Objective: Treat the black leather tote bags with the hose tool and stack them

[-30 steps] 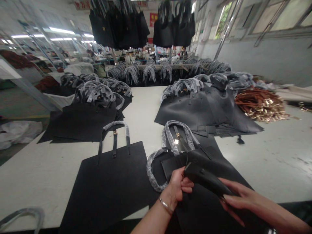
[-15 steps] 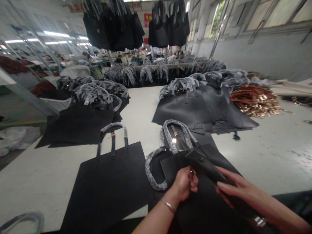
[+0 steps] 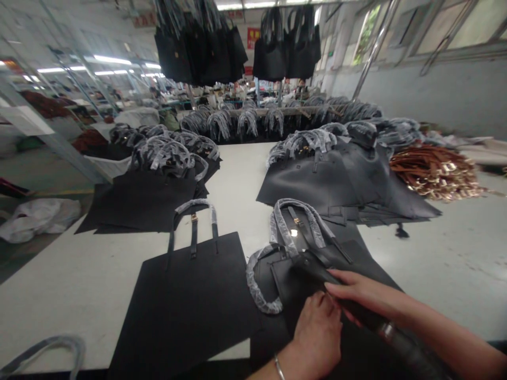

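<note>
In the head view, the black leather tote (image 3: 312,274) lies on the white counter (image 3: 79,295), its folded edge running diagonally toward the lower right. The left hand (image 3: 317,335) curls, pinching that edge; the right hand (image 3: 366,295) lies extended along it, its grip unclear.

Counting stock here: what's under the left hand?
A black bag with film-wrapped handles lies under the left hand; the worktable beneath it is covered from view.

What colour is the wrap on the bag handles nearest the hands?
The handle wrap is silvery grey plastic, clearest in the head view.
</note>
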`<state>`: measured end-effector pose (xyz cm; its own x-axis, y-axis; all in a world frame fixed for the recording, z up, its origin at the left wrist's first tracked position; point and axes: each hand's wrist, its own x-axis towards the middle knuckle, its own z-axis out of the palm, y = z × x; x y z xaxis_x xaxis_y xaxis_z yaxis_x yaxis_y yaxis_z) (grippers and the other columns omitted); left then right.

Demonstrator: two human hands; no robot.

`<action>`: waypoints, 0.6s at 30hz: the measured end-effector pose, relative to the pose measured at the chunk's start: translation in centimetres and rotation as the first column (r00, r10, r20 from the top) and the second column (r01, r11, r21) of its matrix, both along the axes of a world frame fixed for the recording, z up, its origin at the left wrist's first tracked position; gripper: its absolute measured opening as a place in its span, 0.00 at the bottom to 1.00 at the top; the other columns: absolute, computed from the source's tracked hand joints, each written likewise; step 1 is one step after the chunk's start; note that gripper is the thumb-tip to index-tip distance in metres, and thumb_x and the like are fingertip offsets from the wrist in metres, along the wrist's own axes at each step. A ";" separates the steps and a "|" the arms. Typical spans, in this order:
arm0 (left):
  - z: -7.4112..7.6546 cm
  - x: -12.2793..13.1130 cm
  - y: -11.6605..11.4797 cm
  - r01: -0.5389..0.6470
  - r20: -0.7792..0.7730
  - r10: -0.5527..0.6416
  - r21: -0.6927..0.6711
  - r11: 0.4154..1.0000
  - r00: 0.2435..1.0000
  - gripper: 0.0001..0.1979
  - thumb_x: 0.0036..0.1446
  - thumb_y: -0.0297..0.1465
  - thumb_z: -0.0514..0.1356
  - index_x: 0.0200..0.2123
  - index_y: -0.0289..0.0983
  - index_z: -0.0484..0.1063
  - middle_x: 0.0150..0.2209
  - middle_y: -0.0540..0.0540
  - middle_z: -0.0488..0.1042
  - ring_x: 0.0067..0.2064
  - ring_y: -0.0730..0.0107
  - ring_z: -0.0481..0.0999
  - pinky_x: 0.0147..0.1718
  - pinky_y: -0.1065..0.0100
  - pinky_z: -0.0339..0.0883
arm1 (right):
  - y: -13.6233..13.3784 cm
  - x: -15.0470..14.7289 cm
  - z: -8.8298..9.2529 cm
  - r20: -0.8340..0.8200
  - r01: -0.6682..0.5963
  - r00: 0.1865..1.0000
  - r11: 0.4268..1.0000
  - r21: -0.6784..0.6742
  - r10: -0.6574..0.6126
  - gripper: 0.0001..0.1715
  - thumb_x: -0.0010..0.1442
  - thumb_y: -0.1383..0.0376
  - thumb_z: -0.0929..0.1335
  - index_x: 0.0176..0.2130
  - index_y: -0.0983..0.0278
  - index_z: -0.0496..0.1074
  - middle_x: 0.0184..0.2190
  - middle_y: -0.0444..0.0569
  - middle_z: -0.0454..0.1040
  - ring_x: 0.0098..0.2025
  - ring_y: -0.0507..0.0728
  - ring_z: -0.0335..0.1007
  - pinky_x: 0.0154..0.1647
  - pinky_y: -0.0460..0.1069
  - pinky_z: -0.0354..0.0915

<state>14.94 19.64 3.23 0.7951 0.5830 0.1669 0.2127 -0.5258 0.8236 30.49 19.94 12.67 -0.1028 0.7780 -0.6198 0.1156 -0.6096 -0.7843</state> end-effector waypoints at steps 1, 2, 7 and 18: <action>0.0 0.0 0.0 -0.003 -0.006 0.003 0.017 1.000 1.000 0.21 0.61 0.25 0.52 0.57 0.35 0.67 0.56 0.34 0.66 0.58 0.45 0.60 0.59 0.49 0.49 | 0.6 -0.1 -0.1 -0.002 0.007 1.000 1.000 0.005 -0.007 0.30 0.55 0.46 0.71 0.46 0.64 0.70 0.19 0.37 0.68 0.17 0.49 0.63 0.17 0.42 0.61; 0.1 0.0 0.0 -0.011 -0.009 0.012 0.033 0.999 1.000 0.20 0.61 0.25 0.52 0.56 0.35 0.67 0.55 0.35 0.67 0.58 0.46 0.61 0.59 0.49 0.48 | 1.0 -0.1 -0.2 0.001 0.012 1.000 1.000 0.008 -0.012 0.28 0.55 0.46 0.71 0.45 0.63 0.69 0.18 0.37 0.68 0.16 0.49 0.63 0.16 0.42 0.61; 1.0 -0.4 0.1 -0.045 0.031 0.043 0.044 0.998 0.999 0.22 0.60 0.27 0.53 0.58 0.34 0.65 0.57 0.35 0.66 0.58 0.47 0.60 0.62 0.50 0.42 | 0.8 1.1 0.8 0.017 -0.028 0.999 0.996 -0.086 0.030 0.26 0.54 0.45 0.71 0.40 0.63 0.69 0.22 0.40 0.72 0.18 0.49 0.66 0.16 0.41 0.62; 0.4 0.0 0.3 -0.037 -0.063 0.051 0.216 0.976 0.997 0.18 0.63 0.31 0.53 0.55 0.33 0.66 0.55 0.37 0.68 0.57 0.52 0.63 0.61 0.50 0.51 | 2.1 -0.2 0.7 0.110 0.031 0.993 1.000 -0.003 -0.030 0.35 0.50 0.43 0.73 0.47 0.64 0.68 0.23 0.40 0.71 0.18 0.49 0.65 0.16 0.42 0.62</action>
